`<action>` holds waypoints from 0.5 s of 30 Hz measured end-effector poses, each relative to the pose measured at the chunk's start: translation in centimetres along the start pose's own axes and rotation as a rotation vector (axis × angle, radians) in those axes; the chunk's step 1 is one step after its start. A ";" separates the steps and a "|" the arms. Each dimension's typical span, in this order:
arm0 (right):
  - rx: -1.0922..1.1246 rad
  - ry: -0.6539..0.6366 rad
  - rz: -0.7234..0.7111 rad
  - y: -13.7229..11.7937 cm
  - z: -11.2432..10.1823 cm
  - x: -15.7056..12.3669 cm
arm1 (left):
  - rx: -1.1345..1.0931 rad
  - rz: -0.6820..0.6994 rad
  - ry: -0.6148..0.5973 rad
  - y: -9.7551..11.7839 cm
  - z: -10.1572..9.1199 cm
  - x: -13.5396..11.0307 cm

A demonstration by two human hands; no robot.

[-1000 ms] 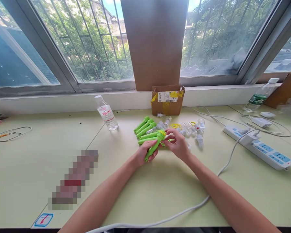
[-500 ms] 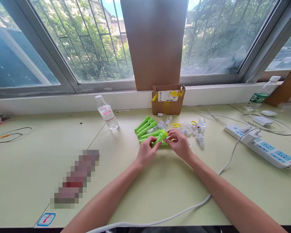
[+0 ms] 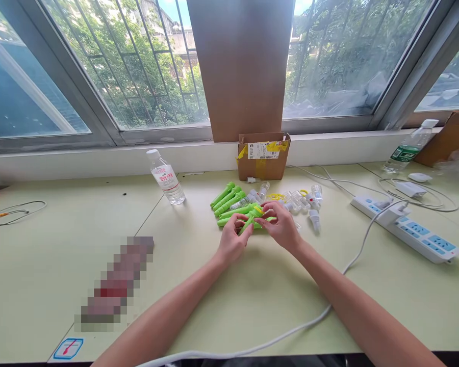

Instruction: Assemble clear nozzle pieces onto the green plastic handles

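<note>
A green plastic tube (image 3: pixel 248 223) with a flared head slants upward between my hands. My left hand (image 3: pixel 232 237) is closed around its narrow body, the thumb lying along the near side. At the flared end sits a yellow ring (image 3: pixel 257 209). My right hand (image 3: pixel 281 225) is closed on that end, its fingertips pressed against the ring and the rim. Several more green tubes (image 3: pixel 224 195) lie in a pile just behind my left hand. Beyond my right hand are clear plastic cups (image 3: pixel 296 202), white-tipped pieces (image 3: pixel 314 219) and loose yellow rings (image 3: pixel 277 196).
An open cardboard box (image 3: pixel 263 160) stands by the wall. A water bottle (image 3: pixel 166 178) is at left, another bottle (image 3: pixel 410 148) at far right. A power strip (image 3: pixel 413 229) lies at right, its white cable (image 3: pixel 309 324) running under my right forearm. A blurred-out object (image 3: pixel 117 280) lies at left.
The right fingers have shifted slightly over the tube's flared end, and the yellow ring shows less. The left hand keeps its hold. The whole view has drifted a little.
</note>
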State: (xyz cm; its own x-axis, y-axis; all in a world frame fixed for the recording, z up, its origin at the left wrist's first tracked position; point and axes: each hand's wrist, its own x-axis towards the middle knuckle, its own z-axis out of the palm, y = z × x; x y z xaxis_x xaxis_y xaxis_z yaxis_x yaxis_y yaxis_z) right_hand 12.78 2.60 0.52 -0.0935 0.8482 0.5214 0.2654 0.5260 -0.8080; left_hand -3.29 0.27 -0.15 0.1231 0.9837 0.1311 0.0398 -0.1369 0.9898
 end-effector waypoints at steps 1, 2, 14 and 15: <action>0.002 0.000 0.002 0.0 0.0 0.0 | -0.007 -0.005 -0.001 0.0 0.0 0.0; 0.004 -0.001 0.004 0.1 0.0 0.0 | -0.011 -0.013 -0.002 0.1 0.1 0.1; 0.009 -0.008 0.018 0.3 0.3 0.1 | -0.090 -0.135 -0.004 0.2 0.0 0.5; 0.008 -0.013 0.022 0.3 0.3 0.1 | -0.103 -0.141 -0.001 0.3 0.0 0.5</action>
State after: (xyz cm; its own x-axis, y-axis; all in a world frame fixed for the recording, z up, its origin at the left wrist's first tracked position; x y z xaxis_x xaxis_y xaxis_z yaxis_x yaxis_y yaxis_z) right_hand 12.51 2.89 0.26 -0.1001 0.8604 0.4996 0.2598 0.5073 -0.8217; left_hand -3.20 0.70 0.24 0.1246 0.9922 -0.0099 -0.0452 0.0156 0.9989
